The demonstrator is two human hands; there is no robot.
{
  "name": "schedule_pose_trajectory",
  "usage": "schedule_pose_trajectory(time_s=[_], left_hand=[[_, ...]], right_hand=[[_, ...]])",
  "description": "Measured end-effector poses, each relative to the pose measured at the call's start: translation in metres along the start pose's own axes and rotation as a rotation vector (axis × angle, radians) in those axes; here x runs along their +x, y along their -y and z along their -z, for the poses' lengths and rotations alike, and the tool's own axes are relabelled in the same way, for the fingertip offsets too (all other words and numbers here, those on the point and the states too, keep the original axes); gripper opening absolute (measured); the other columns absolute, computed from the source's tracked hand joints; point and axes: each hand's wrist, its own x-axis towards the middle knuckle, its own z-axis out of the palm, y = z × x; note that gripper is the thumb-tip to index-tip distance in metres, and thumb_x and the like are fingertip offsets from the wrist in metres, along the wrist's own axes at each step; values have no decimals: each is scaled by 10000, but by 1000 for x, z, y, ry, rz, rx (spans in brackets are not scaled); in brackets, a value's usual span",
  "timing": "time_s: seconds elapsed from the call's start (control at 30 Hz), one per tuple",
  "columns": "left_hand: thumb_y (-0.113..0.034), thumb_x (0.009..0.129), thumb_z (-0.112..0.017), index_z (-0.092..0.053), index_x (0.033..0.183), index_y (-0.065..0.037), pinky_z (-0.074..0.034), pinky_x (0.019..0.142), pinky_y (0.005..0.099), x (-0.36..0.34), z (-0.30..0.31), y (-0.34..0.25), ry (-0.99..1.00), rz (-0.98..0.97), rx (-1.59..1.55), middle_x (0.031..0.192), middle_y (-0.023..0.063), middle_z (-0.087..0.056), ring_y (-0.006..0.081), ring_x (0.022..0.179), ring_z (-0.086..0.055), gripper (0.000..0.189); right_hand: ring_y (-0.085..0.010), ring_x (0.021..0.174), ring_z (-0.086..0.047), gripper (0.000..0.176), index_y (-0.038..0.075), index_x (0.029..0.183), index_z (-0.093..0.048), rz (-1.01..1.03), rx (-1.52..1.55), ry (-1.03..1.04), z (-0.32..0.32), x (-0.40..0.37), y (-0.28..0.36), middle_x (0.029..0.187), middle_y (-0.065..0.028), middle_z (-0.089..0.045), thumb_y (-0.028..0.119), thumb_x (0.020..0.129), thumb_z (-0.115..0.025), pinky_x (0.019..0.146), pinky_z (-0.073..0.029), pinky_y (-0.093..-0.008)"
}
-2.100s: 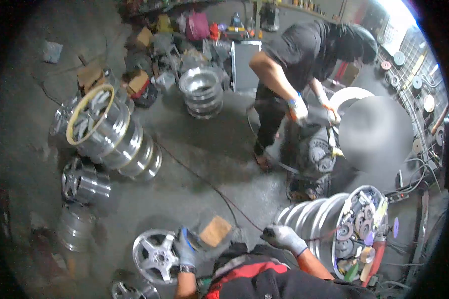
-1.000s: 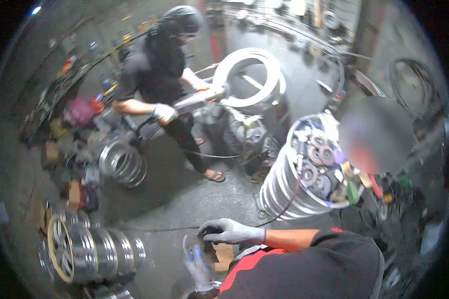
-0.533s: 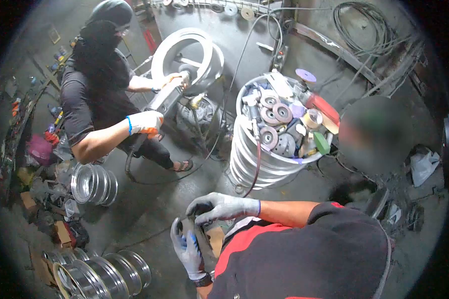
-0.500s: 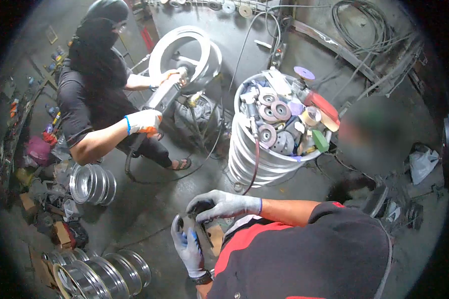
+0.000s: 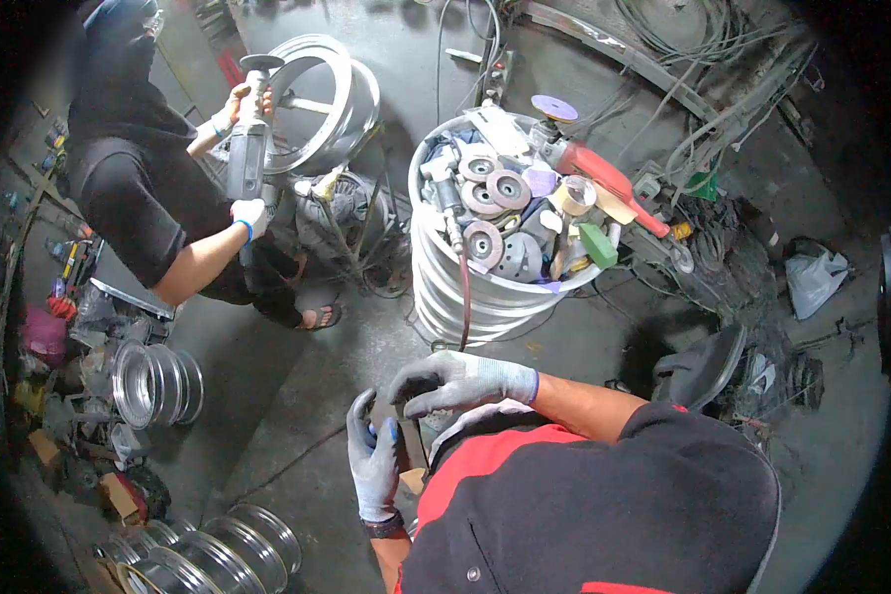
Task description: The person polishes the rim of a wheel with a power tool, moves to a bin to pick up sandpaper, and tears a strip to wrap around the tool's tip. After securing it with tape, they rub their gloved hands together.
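Observation:
My right hand (image 5: 460, 381), in a grey glove with dark coating on its fingers, is closed in front of my chest. My left hand (image 5: 374, 460), gloved alike and with a black band on the wrist, is curled just below it. Between them shows the edge of a thin dark piece (image 5: 404, 455); what it is I cannot make out. Below it, by my shirt, a tan patch (image 5: 413, 480) is partly hidden. Nearest my right hand stands a ribbed white drum (image 5: 441, 297) full of abrasive discs (image 5: 508, 188) and tools.
A co-worker (image 5: 129, 168) at the left holds a power tool with a disc (image 5: 250, 148) beside a large wheel rim (image 5: 342, 109). A red polisher (image 5: 604, 178) lies on the drum. More rims (image 5: 158, 386) stand on the floor at left. Cables (image 5: 693, 40) hang at upper right.
My view has shifted, so the surroundings sit further left and up. The co-worker's power tool has swung upright, away from the rim. My hands stay close together, slightly turned.

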Motion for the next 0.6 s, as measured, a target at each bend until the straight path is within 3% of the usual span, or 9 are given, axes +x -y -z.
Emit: schedule_pose_trajectory(time_s=[0.17,0.2,0.27,0.3,0.37,0.4,0.5,0.57,0.6], left_hand=[[-94,994,-598,-452,1480,-47,-417,1040,296,11,-11,6,-43,16,60,1415,56,-506,145,1191,-541,510],[-88,998,-590,-449,1484,-49,-411,1046,292,13,-15,4,-75,11,93,1439,57,-493,145,1212,-529,508],[-89,999,-586,-428,1500,-52,-433,995,292,18,-24,4,-127,-44,93,1399,63,-500,140,1136,-533,527],[-90,1001,-583,-407,1516,-55,-455,945,291,19,-28,5,-174,-101,95,1358,68,-508,135,1059,-537,546],[-96,1003,-583,-390,1528,-48,-446,986,307,21,-30,6,-199,-80,87,1401,87,-491,158,1125,-531,561],[-102,1005,-583,-374,1540,-42,-437,1026,323,24,-30,7,-220,-66,78,1443,106,-475,181,1190,-526,577],[-117,1009,-581,-356,1549,-24,-405,1104,358,31,-32,9,-279,-73,120,1514,135,-442,222,1302,-496,593],[-134,1011,-585,-357,1546,-15,-380,1128,376,35,-35,6,-329,-56,128,1521,130,-438,227,1325,-479,593],[-162,1015,-590,-366,1541,-12,-344,1156,390,39,-30,15,-350,-23,72,1528,128,-438,239,1353,-456,590]], right_hand=[[-119,969,-659,319,36,1214,-677,-16,-80,-74,28,-11,4,1045,-73,-733,211,953,-734,879,-536,-319],[-149,973,-683,352,39,1215,-679,-39,-259,-144,44,-11,0,1064,-94,-737,254,942,-740,888,-543,-335],[-261,981,-709,440,51,1229,-674,-18,-629,-357,90,-8,-18,1068,-154,-715,353,914,-732,897,-549,-371],[-328,1006,-687,474,55,1213,-671,-63,-859,-591,114,-3,-34,1091,-179,-683,376,872,-746,900,-538,-418],[-390,1069,-613,558,86,1304,-598,-128,-1137,-808,163,4,-21,1149,-187,-637,393,851,-705,886,-499,-516],[-407,1173,-558,668,106,1374,-545,-144,-1259,-926,193,15,-40,1259,-182,-589,450,827,-715,967,-446,-563],[-427,1367,-437,785,186,1448,-487,-400,-1410,-960,231,28,-42,1401,-176,-538,539,785,-713,1117,-336,-612],[-421,1327,-510,629,217,1411,-566,-529,-1294,-764,262,27,-43,1438,-209,-538,518,862,-630,1092,-401,-586],[-411,1280,-550,569,207,1374,-600,-423,-1279,-760,271,21,-44,1391,-204,-576,492,882,-615,1074,-429,-557]])
